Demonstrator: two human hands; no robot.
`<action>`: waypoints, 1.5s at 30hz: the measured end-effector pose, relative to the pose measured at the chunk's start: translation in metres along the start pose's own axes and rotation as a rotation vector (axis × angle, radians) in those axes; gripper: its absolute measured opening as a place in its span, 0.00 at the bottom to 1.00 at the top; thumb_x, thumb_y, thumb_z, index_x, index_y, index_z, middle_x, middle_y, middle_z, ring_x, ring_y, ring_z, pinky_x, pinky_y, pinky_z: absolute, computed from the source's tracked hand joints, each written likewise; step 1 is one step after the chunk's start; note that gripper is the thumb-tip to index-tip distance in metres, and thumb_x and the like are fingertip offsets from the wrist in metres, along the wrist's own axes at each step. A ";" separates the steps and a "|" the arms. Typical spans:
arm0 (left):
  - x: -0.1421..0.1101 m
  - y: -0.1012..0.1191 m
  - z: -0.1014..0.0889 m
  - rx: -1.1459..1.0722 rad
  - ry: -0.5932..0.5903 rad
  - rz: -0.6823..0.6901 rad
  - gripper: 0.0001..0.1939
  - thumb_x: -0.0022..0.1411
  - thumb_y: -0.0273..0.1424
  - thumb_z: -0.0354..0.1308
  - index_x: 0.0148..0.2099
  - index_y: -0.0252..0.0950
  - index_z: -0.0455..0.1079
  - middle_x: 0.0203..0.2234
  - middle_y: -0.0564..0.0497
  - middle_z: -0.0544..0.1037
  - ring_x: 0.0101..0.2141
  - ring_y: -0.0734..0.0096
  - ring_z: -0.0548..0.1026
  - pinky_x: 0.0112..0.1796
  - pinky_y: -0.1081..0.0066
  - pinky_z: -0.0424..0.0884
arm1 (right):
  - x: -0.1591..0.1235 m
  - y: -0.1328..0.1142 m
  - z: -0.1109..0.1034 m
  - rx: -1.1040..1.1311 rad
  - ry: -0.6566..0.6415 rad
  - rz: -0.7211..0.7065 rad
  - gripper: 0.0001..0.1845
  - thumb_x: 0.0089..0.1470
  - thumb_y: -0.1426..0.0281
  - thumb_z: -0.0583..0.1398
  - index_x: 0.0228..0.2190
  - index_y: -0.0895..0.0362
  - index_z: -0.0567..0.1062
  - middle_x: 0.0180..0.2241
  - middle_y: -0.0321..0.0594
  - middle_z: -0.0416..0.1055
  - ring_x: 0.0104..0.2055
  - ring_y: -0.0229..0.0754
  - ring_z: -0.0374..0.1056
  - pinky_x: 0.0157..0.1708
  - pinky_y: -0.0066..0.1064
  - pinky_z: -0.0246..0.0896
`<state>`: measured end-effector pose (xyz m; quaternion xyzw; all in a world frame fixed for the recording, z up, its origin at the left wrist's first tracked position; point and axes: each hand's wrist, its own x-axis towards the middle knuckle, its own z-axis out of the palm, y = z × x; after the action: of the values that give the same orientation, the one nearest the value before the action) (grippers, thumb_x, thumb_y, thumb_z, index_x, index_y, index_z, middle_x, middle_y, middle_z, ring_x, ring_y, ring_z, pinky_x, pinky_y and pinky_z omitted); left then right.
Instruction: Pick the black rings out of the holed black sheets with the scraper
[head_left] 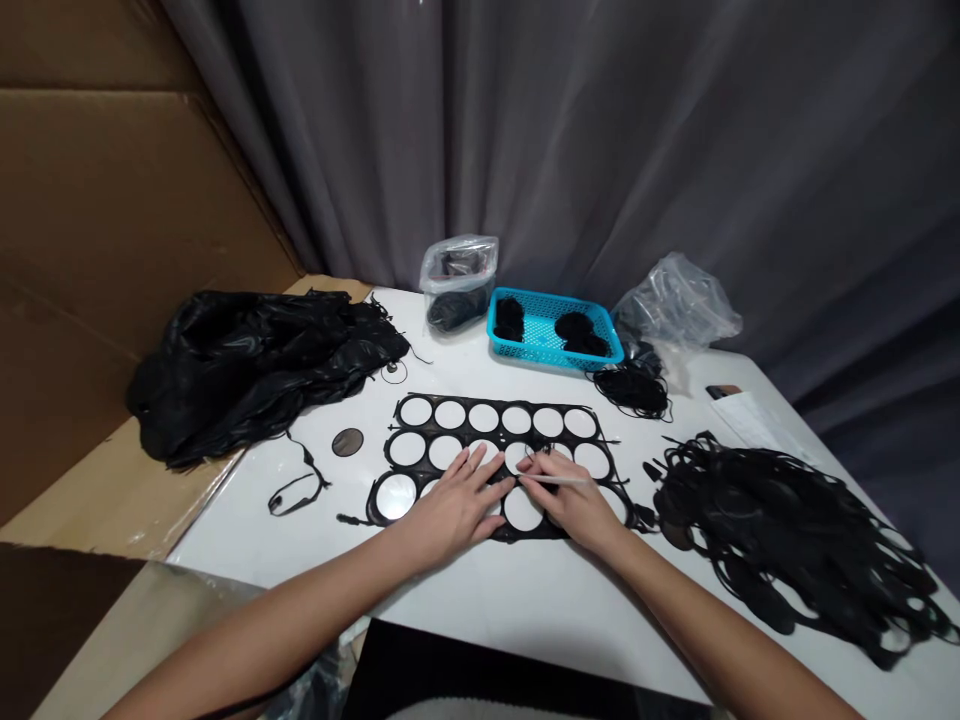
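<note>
A black sheet (501, 437) with rows of large round holes lies flat on the white table, whose surface shows through the holes. My left hand (456, 508) rests on its middle with the fingers spread. Between the fingers of my right hand (581, 500) is a slim white stick (559, 480), perhaps a pen or a hook; its tip is too small to make out. This hand touches the sheet just right of the left fingertips. A few thin black cords stick out from the sheet's sides.
A black fabric heap (255, 360) lies at left, with a dark disc (347, 442) and cord loop (300, 495) nearby. Behind stand a blue basket (555, 356) of black cord and clear bags (459, 270). Black strips (787, 530) pile at right; a grey curtain (562, 150) hangs behind.
</note>
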<state>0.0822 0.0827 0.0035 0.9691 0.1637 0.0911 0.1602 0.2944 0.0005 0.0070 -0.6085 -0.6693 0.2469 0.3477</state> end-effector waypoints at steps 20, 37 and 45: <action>0.040 -0.016 -0.007 -0.110 0.096 -0.118 0.28 0.64 0.35 0.62 0.64 0.36 0.63 0.63 0.35 0.63 0.64 0.42 0.59 0.61 0.44 0.55 | 0.069 0.031 -0.038 0.063 0.164 0.273 0.16 0.54 0.55 0.59 0.23 0.53 0.67 0.22 0.36 0.70 0.27 0.42 0.64 0.28 0.31 0.55; 0.042 -0.023 0.006 -0.099 0.084 -0.132 0.27 0.65 0.35 0.60 0.64 0.38 0.63 0.66 0.39 0.59 0.67 0.46 0.54 0.64 0.47 0.49 | 0.064 0.027 -0.017 0.012 0.026 0.120 0.12 0.59 0.63 0.58 0.24 0.52 0.67 0.31 0.38 0.73 0.37 0.47 0.67 0.40 0.38 0.59; 0.042 -0.024 0.006 -0.093 0.088 -0.127 0.27 0.65 0.34 0.60 0.64 0.38 0.62 0.66 0.39 0.59 0.66 0.47 0.55 0.64 0.48 0.49 | 0.052 0.022 -0.004 -0.302 0.000 -0.150 0.10 0.64 0.69 0.51 0.32 0.52 0.70 0.34 0.45 0.72 0.39 0.51 0.65 0.41 0.41 0.57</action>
<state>0.1155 0.1167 -0.0053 0.9434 0.2273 0.1306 0.2031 0.3103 0.0544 0.0017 -0.6021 -0.7422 0.1169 0.2700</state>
